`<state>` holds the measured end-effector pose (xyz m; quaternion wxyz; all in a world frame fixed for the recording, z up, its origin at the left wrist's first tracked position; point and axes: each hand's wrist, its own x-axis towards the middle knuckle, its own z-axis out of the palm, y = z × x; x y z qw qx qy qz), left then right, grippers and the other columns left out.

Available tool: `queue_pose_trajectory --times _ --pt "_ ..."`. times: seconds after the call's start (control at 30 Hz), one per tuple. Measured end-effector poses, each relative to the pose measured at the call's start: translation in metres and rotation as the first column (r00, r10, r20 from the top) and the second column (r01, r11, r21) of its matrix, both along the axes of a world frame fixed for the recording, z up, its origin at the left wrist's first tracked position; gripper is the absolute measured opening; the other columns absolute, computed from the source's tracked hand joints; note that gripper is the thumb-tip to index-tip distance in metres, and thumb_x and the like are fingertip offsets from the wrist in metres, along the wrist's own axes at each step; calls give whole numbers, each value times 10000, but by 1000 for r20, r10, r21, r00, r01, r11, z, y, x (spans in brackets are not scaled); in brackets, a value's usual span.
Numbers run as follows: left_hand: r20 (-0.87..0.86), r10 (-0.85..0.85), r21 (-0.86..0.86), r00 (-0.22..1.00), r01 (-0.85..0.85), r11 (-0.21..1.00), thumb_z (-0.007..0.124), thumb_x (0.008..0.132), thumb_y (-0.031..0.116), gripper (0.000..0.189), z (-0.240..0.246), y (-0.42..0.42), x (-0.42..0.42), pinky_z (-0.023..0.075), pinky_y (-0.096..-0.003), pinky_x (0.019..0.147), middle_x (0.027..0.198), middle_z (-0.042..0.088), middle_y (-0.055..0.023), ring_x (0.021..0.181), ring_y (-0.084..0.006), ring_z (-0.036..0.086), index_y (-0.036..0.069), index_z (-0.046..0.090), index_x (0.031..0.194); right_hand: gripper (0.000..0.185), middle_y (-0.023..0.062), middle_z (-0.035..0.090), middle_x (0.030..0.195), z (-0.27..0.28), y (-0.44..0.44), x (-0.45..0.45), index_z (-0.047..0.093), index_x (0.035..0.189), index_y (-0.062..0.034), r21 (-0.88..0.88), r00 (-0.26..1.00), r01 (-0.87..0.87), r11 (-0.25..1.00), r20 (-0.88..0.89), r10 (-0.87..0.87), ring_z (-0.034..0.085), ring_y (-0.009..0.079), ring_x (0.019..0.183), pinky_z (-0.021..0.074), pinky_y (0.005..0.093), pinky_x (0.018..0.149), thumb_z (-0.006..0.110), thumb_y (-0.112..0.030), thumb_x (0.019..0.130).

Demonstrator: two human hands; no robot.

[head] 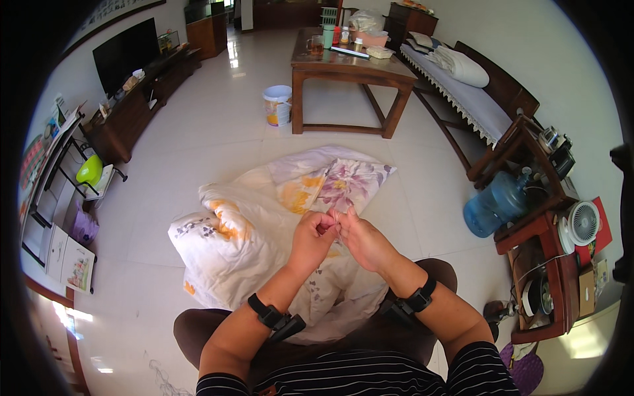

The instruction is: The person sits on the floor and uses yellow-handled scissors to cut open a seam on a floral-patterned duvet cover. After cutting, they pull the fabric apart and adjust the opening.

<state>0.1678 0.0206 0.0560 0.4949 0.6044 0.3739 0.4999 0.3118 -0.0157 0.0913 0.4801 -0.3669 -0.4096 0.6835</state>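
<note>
My left hand (317, 233) has its thumb and fingers pinched together on fine white thread (337, 218). My right hand (365, 241) meets it from the other side, palm partly turned up, with strands of the thread running across its fingers. How the thread is wound at the fingertips is too small to tell. Beneath both hands a floral fabric cover (277, 242), off-white with orange and purple flowers, lies bunched over my lap and the floor. Its flatter far corner (349, 180) shows a large purple flower. No needle can be made out.
Ahead stands a wooden table (354, 74) with a mug and bottles, and a plastic bucket (278, 106) beside it. At right are a wooden bench (455, 91), a blue water jug (495, 205) and a white fan (582, 223). A small drawer cabinet (72, 260) is at left.
</note>
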Motion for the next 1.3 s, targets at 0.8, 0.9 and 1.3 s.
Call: queue_pose_trajectory --times 0.8,0.9,1.3 --pt "27 236 -158 971 -229 960 686 907 113 52 40 68 -127 412 -230 649 775 615 36 686 -68 520 63 673 905 257 92 683 1118 31 -1 66 649 1127 23 64 860 -28 998 511 -9 672 183 954 540 320 860 552 -188 1019" --pt "45 317 -45 947 -315 948 713 907 147 101 91 50 -189 431 -228 644 766 625 26 688 -65 534 55 672 899 231 66 691 1054 34 -8 57 656 1126 11 114 826 -141 983 562 53 666 152 940 531 294 841 564 -166 1009" --pt "-447 863 119 235 -941 318 711 883 172 150 119 -206 -505 430 -241 612 741 605 22 657 -72 530 30 663 875 179 76 686 931 47 -25 40 658 1076 32 114 662 -243 963 746 78 648 135 869 507 268 786 589 -72 948"
